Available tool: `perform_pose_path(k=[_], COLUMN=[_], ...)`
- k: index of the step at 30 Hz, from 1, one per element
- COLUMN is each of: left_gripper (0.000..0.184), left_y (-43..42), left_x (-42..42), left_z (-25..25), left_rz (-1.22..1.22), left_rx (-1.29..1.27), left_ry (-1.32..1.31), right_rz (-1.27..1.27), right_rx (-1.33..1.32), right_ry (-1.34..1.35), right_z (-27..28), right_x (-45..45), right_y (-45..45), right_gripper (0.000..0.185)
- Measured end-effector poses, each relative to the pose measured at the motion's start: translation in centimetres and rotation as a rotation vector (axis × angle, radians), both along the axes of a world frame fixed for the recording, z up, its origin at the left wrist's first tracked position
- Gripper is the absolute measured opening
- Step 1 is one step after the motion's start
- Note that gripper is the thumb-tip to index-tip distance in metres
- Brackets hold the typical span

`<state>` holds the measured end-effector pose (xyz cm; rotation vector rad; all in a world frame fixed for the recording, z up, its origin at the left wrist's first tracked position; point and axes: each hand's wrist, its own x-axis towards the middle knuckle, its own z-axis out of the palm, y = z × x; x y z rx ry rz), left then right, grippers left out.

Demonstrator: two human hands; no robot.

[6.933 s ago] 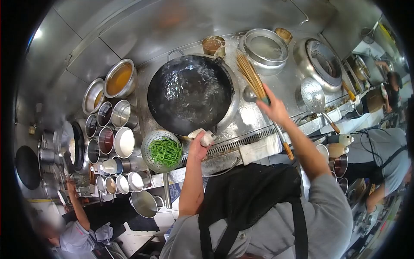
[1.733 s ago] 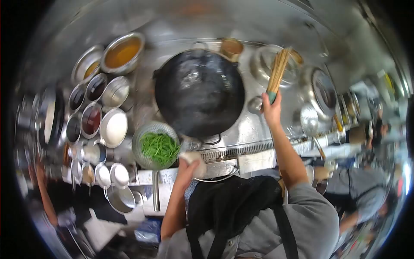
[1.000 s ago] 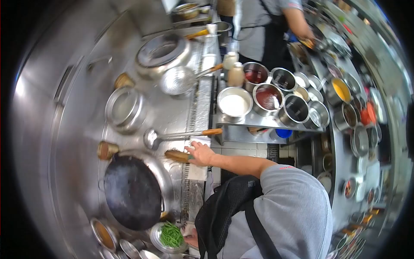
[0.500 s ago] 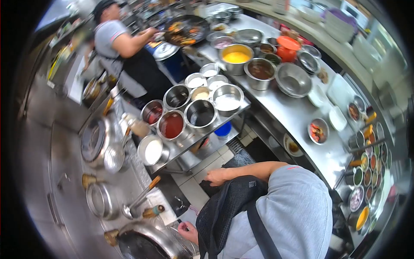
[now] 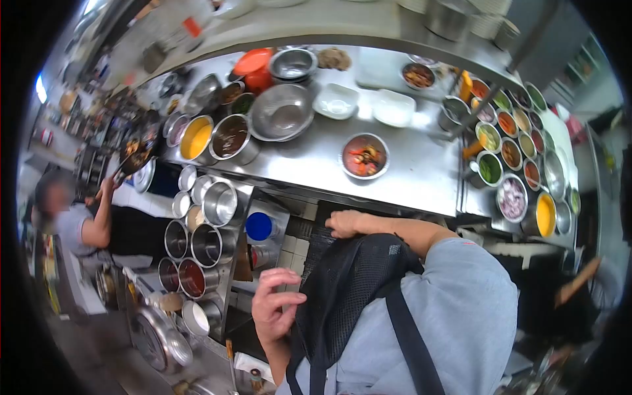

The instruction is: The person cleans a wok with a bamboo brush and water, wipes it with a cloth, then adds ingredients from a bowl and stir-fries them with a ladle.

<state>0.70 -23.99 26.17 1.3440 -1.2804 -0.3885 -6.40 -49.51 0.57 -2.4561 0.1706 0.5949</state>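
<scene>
My left hand (image 5: 276,306) is raised at the lower middle, palm partly turned up, fingers apart and slightly curled, with nothing in it. Beside the black mesh apron (image 5: 355,276), my right hand (image 5: 343,224) hangs over the floor in front of the counter, its fingers curled together and no object visible in them. On the steel counter (image 5: 303,161) beyond it stands a steel bowl (image 5: 364,156) with red and dark food pieces. The bamboo brush (image 5: 256,380) lies at the bottom edge, near a wooden-handled ladle (image 5: 230,359).
Pots of sauces and powders fill a cart (image 5: 227,289) at the left. Farther left, a co-worker (image 5: 92,220) holds a wok (image 5: 138,141) with food. Many ingredient containers (image 5: 510,155) stand at the right, and an overhead shelf (image 5: 316,29) crosses the top.
The view has swung from the stove to the counter behind. The brush has been let go and lies by the stove. My left hand no longer holds the pale cloth and has risen.
</scene>
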Motion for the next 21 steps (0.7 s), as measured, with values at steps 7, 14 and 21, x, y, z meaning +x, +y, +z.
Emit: perform_pose_path(k=[7, 14, 21], left_gripper=[0.019, 0.013, 0.020], left_y=[-4.6, -2.4, 3.5], left_x=[-0.2, -0.8, -0.9], left_z=[-0.4, 1.1, 2.2], left_rz=[-0.164, 0.068, 0.158], left_rx=[0.003, -0.096, -0.090], left_ry=[0.036, 0.041, 0.046], right_rz=[-0.391, -1.310, -1.499], right_rx=[0.096, 0.953, 1.119], right_ry=[-0.017, -0.171, -0.376], right_z=[0.3, 1.8, 0.2], right_x=[-9.8, -12.2, -7.4], right_y=[-6.1, -10.4, -12.9], right_gripper=[0.049, 0.053, 0.044])
